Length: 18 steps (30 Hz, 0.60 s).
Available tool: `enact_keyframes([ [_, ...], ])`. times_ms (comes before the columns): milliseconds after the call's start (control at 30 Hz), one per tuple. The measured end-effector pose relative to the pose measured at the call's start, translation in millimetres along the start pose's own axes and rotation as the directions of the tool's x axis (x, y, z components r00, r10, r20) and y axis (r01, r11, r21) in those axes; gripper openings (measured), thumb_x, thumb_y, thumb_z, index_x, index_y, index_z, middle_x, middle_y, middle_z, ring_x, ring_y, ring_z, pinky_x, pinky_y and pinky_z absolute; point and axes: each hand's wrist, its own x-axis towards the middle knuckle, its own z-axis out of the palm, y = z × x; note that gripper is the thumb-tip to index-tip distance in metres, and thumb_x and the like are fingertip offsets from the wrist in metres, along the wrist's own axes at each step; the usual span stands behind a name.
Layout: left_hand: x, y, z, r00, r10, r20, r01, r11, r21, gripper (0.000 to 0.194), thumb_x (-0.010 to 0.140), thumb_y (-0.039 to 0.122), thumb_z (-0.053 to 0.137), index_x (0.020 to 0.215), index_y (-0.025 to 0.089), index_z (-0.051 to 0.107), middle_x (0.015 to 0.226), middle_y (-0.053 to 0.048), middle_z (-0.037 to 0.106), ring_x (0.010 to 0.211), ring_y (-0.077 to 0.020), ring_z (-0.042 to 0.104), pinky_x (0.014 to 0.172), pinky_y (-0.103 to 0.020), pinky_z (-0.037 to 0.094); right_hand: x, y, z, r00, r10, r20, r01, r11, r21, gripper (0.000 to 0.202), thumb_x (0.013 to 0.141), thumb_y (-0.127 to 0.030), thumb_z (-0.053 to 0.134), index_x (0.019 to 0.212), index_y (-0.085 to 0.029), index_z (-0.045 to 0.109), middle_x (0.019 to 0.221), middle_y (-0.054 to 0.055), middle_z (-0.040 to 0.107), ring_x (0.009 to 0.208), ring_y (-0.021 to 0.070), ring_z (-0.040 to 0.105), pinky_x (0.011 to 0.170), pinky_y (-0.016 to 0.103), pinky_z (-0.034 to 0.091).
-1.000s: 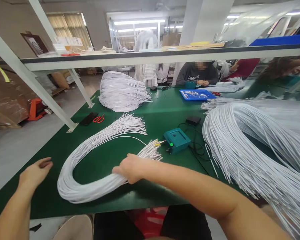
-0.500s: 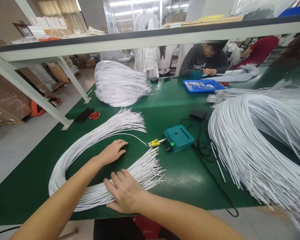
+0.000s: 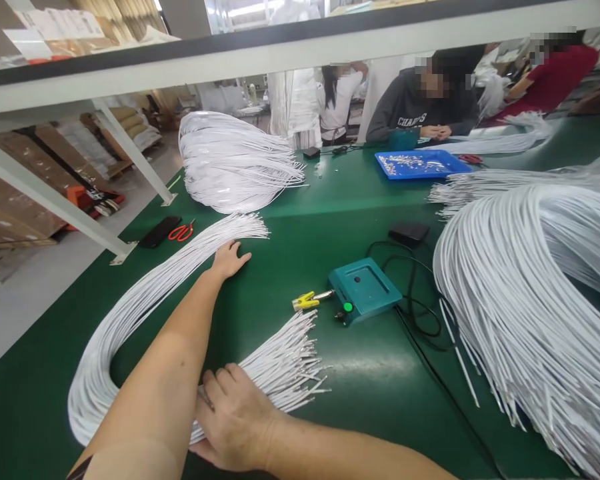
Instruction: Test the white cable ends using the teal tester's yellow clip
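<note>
Green matting covers the long counter, which is seen from the head view beneath a pale overhead shelf. A looped bundle of white wires is laid across the near part of the counter, bent into a long U so that both cut ends point away from the person. The left hand is stretched far forward and laid flat, fingers spread, against the inner side of the far wire end, apparently to press the strands together and keep them even; nothing is gripped in it. The right hand is pressed palm down on the near wire end, fingers extended, so that the strands are pinned flat against the counter where they fan out.

Just beyond the right hand, a teal box with a green button is set, a yellow clip at its side and black cable trailing from it. Far to the right of both hands a much larger heap of white wires is piled. Beyond the left hand, red scissors, a second coil and a blue tray are placed.

The lower bend of the bundle is partly hidden behind the left forearm. The strands under the right palm cannot be seen. The tray's small contents cannot be made out, and the large heap is cut off by the right edge.
</note>
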Motion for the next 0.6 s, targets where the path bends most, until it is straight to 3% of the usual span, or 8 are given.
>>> enact_keyframes([
  [100, 0.8, -1.5, -2.2, 0.999, -0.014, 0.052, 0.015, 1.0, -0.019, 0.071, 0.087, 0.055, 0.038, 0.139, 0.007, 0.041, 0.152, -0.023, 0.027, 0.141, -0.037, 0.025, 0.111, -0.055, 0.023, 2.7, 2.3, -2.6, 1.0, 0.006, 0.02, -0.006, 1.0, 0.017, 0.059, 0.083, -0.053, 0.049, 0.119, -0.006, 0.052, 0.103, 0.018, 0.061, 0.089, 0.0285, 0.053, 0.079, 0.042, 0.041],
  [167, -13.5, -3.4, -3.8, 0.996, 0.016, 0.086, -0.014, 0.999, -0.029, 0.065, 0.088, 0.052, 0.037, 0.139, 0.012, 0.041, 0.154, -0.019, 0.026, 0.143, -0.0344, 0.021, 0.111, -0.057, 0.021, 4.7, 4.4, -9.7, 1.0, 0.01, 0.023, -0.011, 1.0, 0.027, 0.066, 0.084, -0.053, 0.05, 0.127, -0.004, 0.046, 0.106, 0.018, 0.061, 0.093, 0.0287, 0.054, 0.08, 0.042, 0.042],
  [267, -54.0, -10.3, -7.2, 0.985, 0.099, 0.141, -0.092, 0.994, -0.054, 0.063, 0.088, 0.052, 0.036, 0.141, 0.019, 0.04, 0.156, -0.013, 0.023, 0.145, -0.0314, 0.017, 0.111, -0.06, 0.017, 4.4, 2.5, -23.9, 0.999, -0.046, 0.025, 0.043, 0.995, 0.089, 0.056, 0.086, -0.045, 0.053, 0.127, -0.008, 0.048, 0.116, 0.018, 0.06, 0.103, 0.0269, 0.054, 0.086, 0.04, 0.043],
  [400, -122.0, -24.5, -19.8, 0.963, 0.165, 0.212, -0.147, 0.984, -0.099, 0.067, 0.085, 0.058, 0.041, 0.141, 0.022, 0.04, 0.157, -0.011, 0.021, 0.145, -0.0322, 0.017, 0.11, -0.064, 0.018, -15.3, -21.7, -34.6, 0.978, -0.188, 0.091, 0.15, 0.935, 0.322, 0.026, 0.089, -0.028, 0.052, 0.114, -0.025, 0.059, 0.121, 0.004, 0.062, 0.105, 0.0166, 0.057, 0.085, 0.029, 0.047],
  [467, -154.7, -30.4, -29.9, 0.96, 0.161, 0.23, -0.134, 0.983, -0.129, 0.067, 0.081, 0.06, 0.046, 0.138, 0.024, 0.046, 0.156, -0.01, 0.026, 0.143, -0.0324, 0.022, 0.111, -0.059, 0.023, -33.0, -36.8, -34.9, 0.976, -0.093, 0.195, 0.005, 0.913, 0.407, 0.022, 0.09, -0.027, 0.052, 0.108, -0.033, 0.062, 0.119, -0.001, 0.063, 0.1, 0.0145, 0.06, 0.078, 0.027, 0.05],
  [600, -217.2, -34.3, -45.4, 0.958, 0.06, 0.28, -0.001, 0.979, -0.205, 0.063, 0.082, 0.062, 0.045, 0.133, 0.025, 0.053, 0.152, -0.006, 0.035, 0.138, -0.0289, 0.035, 0.112, -0.045, 0.031, -65.8, -44.0, -35.5, 0.957, 0.081, 0.277, -0.183, 0.912, 0.368, 0.029, 0.09, -0.035, 0.056, 0.116, -0.022, 0.059, 0.122, 0.007, 0.058, 0.102, 0.0198, 0.06, 0.084, 0.038, 0.053],
])
